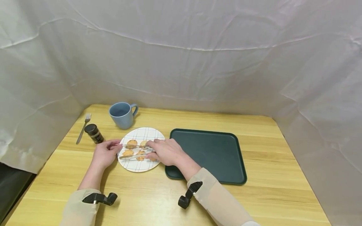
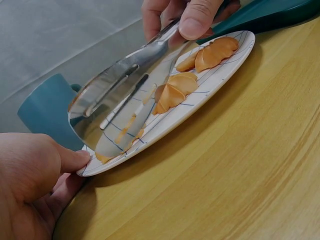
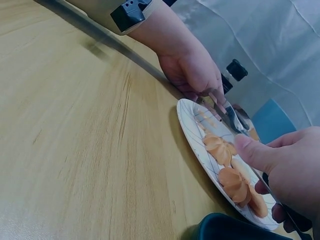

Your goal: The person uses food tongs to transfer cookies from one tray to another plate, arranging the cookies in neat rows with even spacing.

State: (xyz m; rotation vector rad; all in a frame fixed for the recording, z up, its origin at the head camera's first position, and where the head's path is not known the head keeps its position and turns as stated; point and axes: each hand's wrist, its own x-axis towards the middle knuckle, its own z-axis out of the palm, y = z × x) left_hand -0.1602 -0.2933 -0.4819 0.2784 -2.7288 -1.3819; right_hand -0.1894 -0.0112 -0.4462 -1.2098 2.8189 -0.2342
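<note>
A round white plate (image 1: 138,167) with a thin line pattern carries several golden cookies (image 2: 217,54), some shell-shaped and some round. My left hand (image 1: 104,153) pinches its left rim, thumb (image 2: 75,161) on top and fingers below. In my right hand (image 1: 168,152) are metal tongs (image 2: 120,75), held between thumb and fingers above the plate's right side. Their wide slotted ends stand apart and reach leftward over the cookies at the plate's left part. A cookie edge (image 2: 135,142) shows by the nearer end; whether the tongs touch it, I cannot tell.
Right of the plate lies a dark green tray (image 1: 207,157), partly beneath my right forearm. A blue mug (image 1: 122,116) stands behind the plate. Farther left are a black-capped jar (image 1: 94,133) and a fork (image 1: 83,128). Pale cloth (image 1: 181,72) hangs around the wooden table (image 1: 135,201).
</note>
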